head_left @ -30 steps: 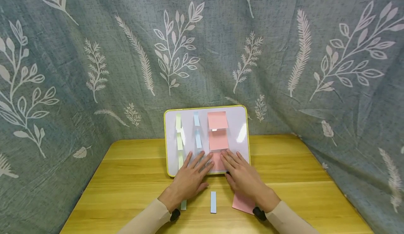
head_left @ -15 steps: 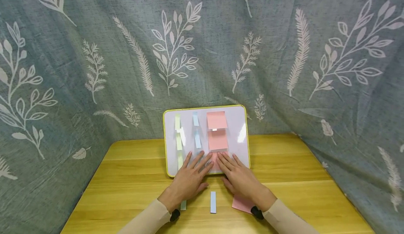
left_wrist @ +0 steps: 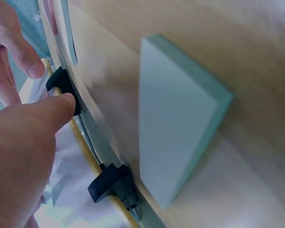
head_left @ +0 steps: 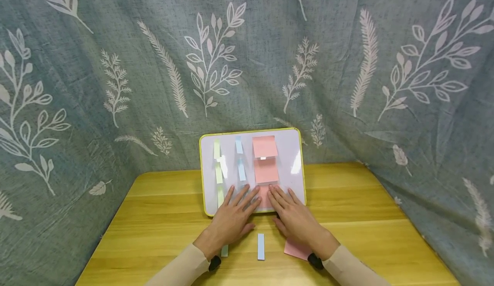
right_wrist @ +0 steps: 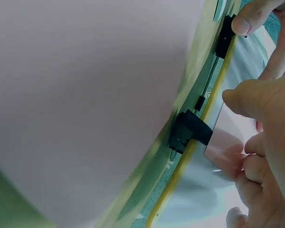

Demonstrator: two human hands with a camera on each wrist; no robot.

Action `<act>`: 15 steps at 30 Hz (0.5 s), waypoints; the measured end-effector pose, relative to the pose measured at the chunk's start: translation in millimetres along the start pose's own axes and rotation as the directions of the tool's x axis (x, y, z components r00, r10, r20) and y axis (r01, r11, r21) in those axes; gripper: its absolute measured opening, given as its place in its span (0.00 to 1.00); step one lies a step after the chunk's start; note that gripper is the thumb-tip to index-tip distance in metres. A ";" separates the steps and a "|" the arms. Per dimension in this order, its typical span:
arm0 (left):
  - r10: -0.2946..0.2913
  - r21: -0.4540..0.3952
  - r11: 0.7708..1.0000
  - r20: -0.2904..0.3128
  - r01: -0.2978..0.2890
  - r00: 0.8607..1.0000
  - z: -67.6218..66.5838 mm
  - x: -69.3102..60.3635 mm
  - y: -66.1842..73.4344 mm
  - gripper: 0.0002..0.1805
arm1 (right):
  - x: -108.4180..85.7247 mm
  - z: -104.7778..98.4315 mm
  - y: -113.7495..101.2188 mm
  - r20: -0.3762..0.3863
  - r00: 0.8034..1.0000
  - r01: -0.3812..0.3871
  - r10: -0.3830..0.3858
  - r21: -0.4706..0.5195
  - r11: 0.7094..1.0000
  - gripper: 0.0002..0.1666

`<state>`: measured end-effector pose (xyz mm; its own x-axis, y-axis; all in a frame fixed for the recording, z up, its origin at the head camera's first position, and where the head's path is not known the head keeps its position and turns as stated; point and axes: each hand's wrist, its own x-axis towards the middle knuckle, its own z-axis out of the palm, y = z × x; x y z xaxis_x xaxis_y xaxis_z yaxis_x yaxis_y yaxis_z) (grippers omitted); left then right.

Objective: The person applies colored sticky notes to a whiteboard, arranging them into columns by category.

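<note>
A whiteboard [head_left: 288, 179] with a yellow rim leans upright on the table. It bears a column of green sticky strips [head_left: 218, 173], blue strips [head_left: 241, 169] and square pink sticky notes [head_left: 266, 170]. My left hand [head_left: 230, 221] lies spread with straight fingers over the board's lower middle, covering the area below the blue strips. My right hand [head_left: 296, 217] rests straight fingertips on the lowest pink note [head_left: 264, 198], partly hiding it. In the right wrist view that pink note [right_wrist: 226, 135] lies under the fingers, and a thumb of the left hand touches a black clip [right_wrist: 225, 38].
A blue sticky pad [head_left: 260, 247] lies on the table [head_left: 166, 217] between the forearms. Beneath the left wrist sits a green pad [left_wrist: 180, 123], and beneath the right a pink pad [head_left: 296, 249]. Another black clip [right_wrist: 187, 130] grips the board's lower edge. A patterned curtain [head_left: 247, 63] hangs behind.
My right hand's fingertips slid left across the lowest pink note, then slightly back right. The left hand has stayed in place.
</note>
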<state>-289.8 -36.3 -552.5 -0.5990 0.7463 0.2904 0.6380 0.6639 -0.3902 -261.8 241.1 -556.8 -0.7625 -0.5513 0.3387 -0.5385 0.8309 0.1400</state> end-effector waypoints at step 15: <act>-0.012 -0.027 1.000 0.065 0.014 0.998 -1.1 0.7 -0.5 0.46 | -8.3 -2.0 5.9 -0.021 0.998 -0.065 0.065 0.008 0.998 0.50</act>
<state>-289.9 -36.0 -551.1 -0.6370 0.7332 0.2378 0.6420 0.6754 -0.3628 -257.9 250.8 -556.9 -0.7881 -0.4947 0.3664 -0.4912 0.8641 0.1102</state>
